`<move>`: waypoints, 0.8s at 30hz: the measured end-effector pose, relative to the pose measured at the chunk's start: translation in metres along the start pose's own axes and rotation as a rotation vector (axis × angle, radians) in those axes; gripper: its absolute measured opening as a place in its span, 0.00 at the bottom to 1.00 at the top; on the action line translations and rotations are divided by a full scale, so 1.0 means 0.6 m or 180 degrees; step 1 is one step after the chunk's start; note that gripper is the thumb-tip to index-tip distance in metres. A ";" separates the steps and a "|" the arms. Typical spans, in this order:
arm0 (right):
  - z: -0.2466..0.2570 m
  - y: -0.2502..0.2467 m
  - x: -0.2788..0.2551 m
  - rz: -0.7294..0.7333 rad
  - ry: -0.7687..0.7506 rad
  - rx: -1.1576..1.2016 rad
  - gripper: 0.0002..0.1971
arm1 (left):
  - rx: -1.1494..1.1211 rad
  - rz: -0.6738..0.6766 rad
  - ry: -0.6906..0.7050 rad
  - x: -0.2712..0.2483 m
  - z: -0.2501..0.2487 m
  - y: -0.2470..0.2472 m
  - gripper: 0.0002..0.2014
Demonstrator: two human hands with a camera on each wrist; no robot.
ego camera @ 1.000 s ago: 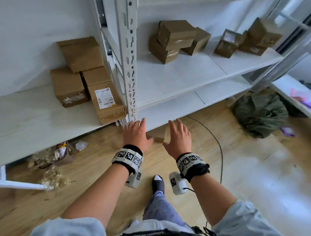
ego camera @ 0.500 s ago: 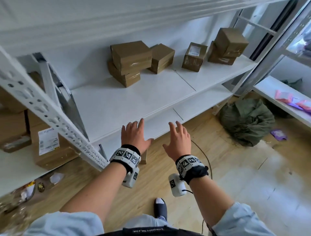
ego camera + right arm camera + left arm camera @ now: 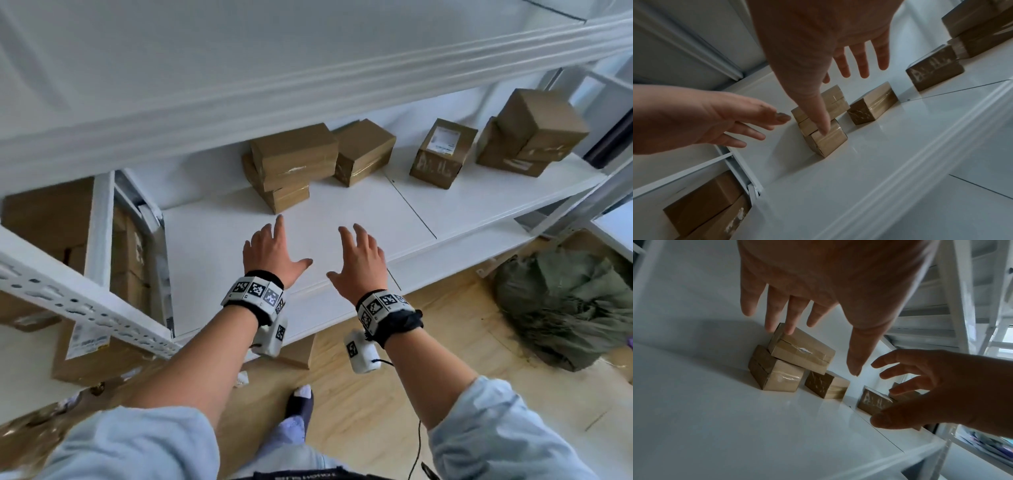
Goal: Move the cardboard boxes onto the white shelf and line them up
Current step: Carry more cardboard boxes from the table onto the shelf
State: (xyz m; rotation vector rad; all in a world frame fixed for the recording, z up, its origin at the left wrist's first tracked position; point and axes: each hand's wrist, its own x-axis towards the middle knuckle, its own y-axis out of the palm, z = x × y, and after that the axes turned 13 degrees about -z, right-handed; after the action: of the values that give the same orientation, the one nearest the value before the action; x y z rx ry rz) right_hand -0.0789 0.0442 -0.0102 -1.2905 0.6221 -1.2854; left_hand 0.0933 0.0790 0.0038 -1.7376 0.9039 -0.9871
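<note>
Several taped cardboard boxes stand on the white shelf (image 3: 342, 219). Two are stacked askew (image 3: 291, 161) at the back, one box (image 3: 364, 150) lies just right of them, a labelled box (image 3: 442, 152) farther right, and another stack (image 3: 531, 133) at the far right. My left hand (image 3: 270, 250) and right hand (image 3: 359, 260) hover over the shelf, fingers spread, palms down, holding nothing, a short way in front of the stacked pair (image 3: 793, 360) (image 3: 822, 120).
A perforated white upright (image 3: 85, 308) stands at the left, with more boxes (image 3: 48, 219) on the neighbouring shelf behind it. One small box (image 3: 294, 353) lies on the wooden floor under the shelf. A green bag (image 3: 561, 305) sits on the floor at right.
Both hands have risen from near the floor box up over the shelf surface, toward the stacked boxes. The view has swung right and upward.
</note>
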 end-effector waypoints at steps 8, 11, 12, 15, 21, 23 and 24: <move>0.026 0.069 0.223 -0.0290 -0.0096 -0.0024 0.51 | -0.0209 -0.0294 -0.0219 0.191 0.022 0.038 0.62; 0.034 0.097 0.309 -0.0494 -0.0056 0.0024 0.53 | -0.0256 -0.0386 -0.0209 0.254 0.028 0.057 0.62; 0.037 0.104 0.336 -0.0558 -0.0038 0.0040 0.54 | -0.0264 -0.0403 -0.0209 0.272 0.031 0.064 0.61; 0.042 0.126 0.400 -0.0581 0.0043 0.0105 0.56 | -0.0334 -0.0487 -0.0233 0.314 0.039 0.085 0.59; 0.044 0.171 0.432 -0.0682 0.0045 0.0613 0.44 | -0.0643 -0.0586 -0.0184 0.349 0.047 0.114 0.52; 0.046 0.171 0.423 -0.0789 0.0084 0.0674 0.43 | -0.0657 -0.0653 -0.0176 0.346 0.047 0.113 0.51; 0.047 0.169 0.416 -0.0816 0.0119 0.0694 0.43 | -0.0665 -0.0667 -0.0177 0.342 0.047 0.112 0.50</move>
State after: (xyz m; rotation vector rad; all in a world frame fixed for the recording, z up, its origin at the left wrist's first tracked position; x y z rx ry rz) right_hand 0.0453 -0.1963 -0.0212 -1.1936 0.3373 -1.5448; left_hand 0.1930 -0.1134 -0.0195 -2.0596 0.8249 -1.0014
